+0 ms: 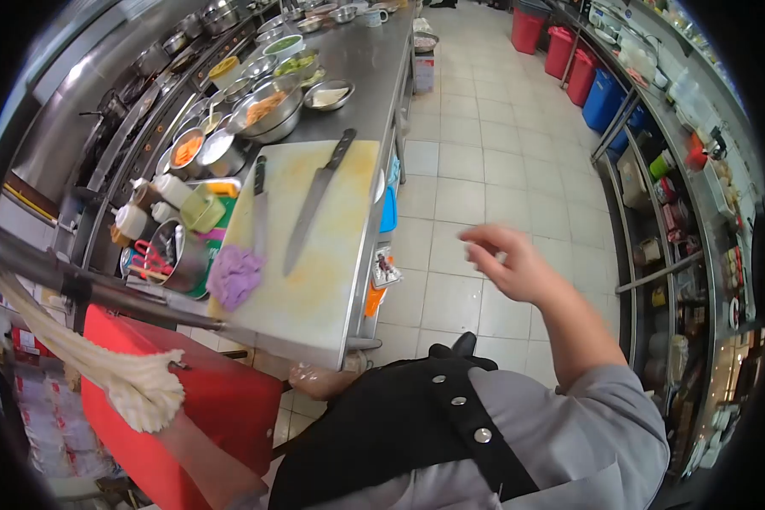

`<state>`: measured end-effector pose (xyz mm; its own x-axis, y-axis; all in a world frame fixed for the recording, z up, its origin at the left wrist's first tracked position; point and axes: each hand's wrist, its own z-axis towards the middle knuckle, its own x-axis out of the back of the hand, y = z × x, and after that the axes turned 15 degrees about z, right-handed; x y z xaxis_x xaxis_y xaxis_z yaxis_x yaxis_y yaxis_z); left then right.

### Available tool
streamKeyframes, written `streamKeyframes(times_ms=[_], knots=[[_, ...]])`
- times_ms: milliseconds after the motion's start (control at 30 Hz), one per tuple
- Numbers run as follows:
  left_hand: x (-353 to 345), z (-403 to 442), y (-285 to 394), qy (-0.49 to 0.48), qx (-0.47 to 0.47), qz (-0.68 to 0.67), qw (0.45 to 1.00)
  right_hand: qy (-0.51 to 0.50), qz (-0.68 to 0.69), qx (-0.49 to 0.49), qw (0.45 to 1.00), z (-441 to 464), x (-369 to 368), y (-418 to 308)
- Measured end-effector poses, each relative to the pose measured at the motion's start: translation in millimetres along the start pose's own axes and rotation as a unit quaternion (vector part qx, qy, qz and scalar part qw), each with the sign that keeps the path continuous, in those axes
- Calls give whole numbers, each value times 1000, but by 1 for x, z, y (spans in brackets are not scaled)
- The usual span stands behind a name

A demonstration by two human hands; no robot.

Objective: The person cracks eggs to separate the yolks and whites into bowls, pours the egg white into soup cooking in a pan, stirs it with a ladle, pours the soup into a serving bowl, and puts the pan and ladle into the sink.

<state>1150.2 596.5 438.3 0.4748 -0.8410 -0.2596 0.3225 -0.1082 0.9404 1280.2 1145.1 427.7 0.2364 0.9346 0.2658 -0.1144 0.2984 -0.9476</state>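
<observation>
At the lower left, a cream towel [149, 387] hangs over a dark metal bar [68, 280] and stretches down to my left hand [166, 421]. The cloth bunches around that hand and covers its fingers. My right hand [503, 265] is raised over the floor, right of the table. Its fingers are loosely curved, the thumb stands apart, and it shows nothing held. Two black-handled knives lie on the white cutting board [336, 297]: a larger kitchen knife [314, 200] and a narrower knife [260, 208]. A crumpled purple cloth [235, 276] sits at the board's left edge.
Metal bowls of food, including orange shreds [265, 108], crowd the steel table [357, 59]. Squeeze bottles [133, 223] and a utensil container [178, 255] stand left of the board. A red box [221, 382] is below. Shelves [654, 246] and bins [602, 98] line the right.
</observation>
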Motion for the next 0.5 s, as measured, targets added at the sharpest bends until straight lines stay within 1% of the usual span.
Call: streamKeyframes(times_ms=[33, 100, 133, 167, 200, 267, 333, 400, 500], knots=[[-34, -26, 6, -5, 6, -5, 1000, 27, 22, -43, 998, -10, 30, 20], [-79, -55, -8, -172, 75, -57, 981, 60, 26, -122, 990, -28, 83, 54], [-96, -66, -27, -325, 135, -110, 930, 47, 13, -146, 988, -36, 105, 65], [-138, -97, -28, -307, 163, 10, 937, 32, -5, -164, 986, -40, 127, 72], [-187, -135, -29, -283, 190, 125, 932, 15, -26, -178, 984, -40, 147, 76], [-242, -176, -28, -397, 224, 249, 854, 2, -19, -177, 984, -31, 173, 78], [-279, -199, -34, -518, 219, 264, 784, -9, -17, -164, 986, -14, 190, 81], [-311, -210, -42, -549, 236, 247, 763, -8, -18, -143, 990, 5, 203, 82], [-354, -216, -63, -585, 242, 239, 736, -47, -36, -115, 992, 35, 222, 93]])
